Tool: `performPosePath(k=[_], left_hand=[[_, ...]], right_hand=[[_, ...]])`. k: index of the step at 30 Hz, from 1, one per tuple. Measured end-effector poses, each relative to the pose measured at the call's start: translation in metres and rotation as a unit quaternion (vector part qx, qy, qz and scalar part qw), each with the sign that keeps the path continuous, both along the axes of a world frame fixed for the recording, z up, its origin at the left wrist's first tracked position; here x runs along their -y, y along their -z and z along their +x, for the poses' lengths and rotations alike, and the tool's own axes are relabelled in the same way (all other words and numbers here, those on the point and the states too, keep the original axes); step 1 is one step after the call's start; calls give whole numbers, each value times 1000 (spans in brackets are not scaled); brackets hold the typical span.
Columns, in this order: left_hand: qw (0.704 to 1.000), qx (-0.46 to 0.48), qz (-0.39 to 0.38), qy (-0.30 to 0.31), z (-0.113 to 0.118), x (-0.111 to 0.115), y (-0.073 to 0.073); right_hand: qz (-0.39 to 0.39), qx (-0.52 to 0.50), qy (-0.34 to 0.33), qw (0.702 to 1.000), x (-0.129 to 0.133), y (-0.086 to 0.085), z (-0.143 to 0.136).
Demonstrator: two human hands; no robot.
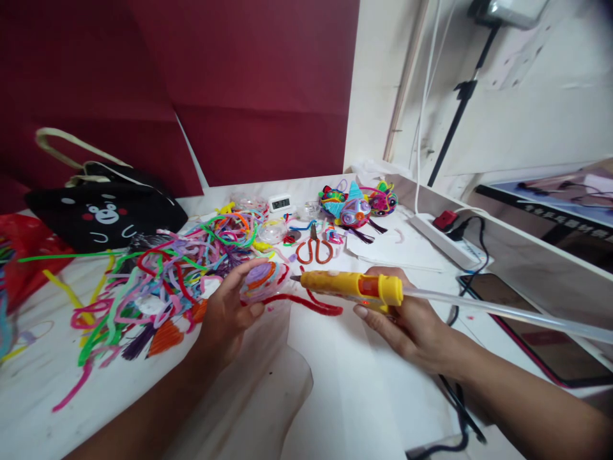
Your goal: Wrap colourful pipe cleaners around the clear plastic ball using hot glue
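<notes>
Nothing can be read with certainty: the small white digital clock (280, 204) at the back of the tabletop (364, 390) shows dark digits too small to make out, and white, Chinese-looking characters along the black edge of the flat package (565, 217) at right are blurred.

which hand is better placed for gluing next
Probably the right hand: it holds the yellow glue gun, whose nozzle points toward the colourful piece held in the left hand.
</notes>
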State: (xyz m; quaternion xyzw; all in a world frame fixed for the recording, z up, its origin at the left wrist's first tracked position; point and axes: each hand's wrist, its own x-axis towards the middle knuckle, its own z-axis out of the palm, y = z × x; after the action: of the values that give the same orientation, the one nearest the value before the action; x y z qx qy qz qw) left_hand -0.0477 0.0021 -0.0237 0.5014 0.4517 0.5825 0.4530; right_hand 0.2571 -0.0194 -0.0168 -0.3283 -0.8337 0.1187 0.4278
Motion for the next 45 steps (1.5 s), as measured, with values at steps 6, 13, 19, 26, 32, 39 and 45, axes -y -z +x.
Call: performPosePath(k=[6,13,19,26,32,39,45], left_hand=[[999,11,0,31,-6,-1,4],[999,29,5,45,-8,-1,4],[998,28,-2,48,-8,-1,4],[998,28,-8,48,-8,1,3],[999,29,-15,28,-7,1,3],[999,23,-15,46,-9,3,4],[999,21,8,46,-9,4,3]], right_hand=[[26,14,-13,999,2,-6,-1],[77,19,-23,997,5,-11,-2],[84,31,-15,996,7,-13,-2],[52,23,-11,998,4,-10,-1],[37,4,-22,999,2,-6,0],[9,-3,0,1000,1,-1,0],[10,4,9,1000,-1,-2,1]])
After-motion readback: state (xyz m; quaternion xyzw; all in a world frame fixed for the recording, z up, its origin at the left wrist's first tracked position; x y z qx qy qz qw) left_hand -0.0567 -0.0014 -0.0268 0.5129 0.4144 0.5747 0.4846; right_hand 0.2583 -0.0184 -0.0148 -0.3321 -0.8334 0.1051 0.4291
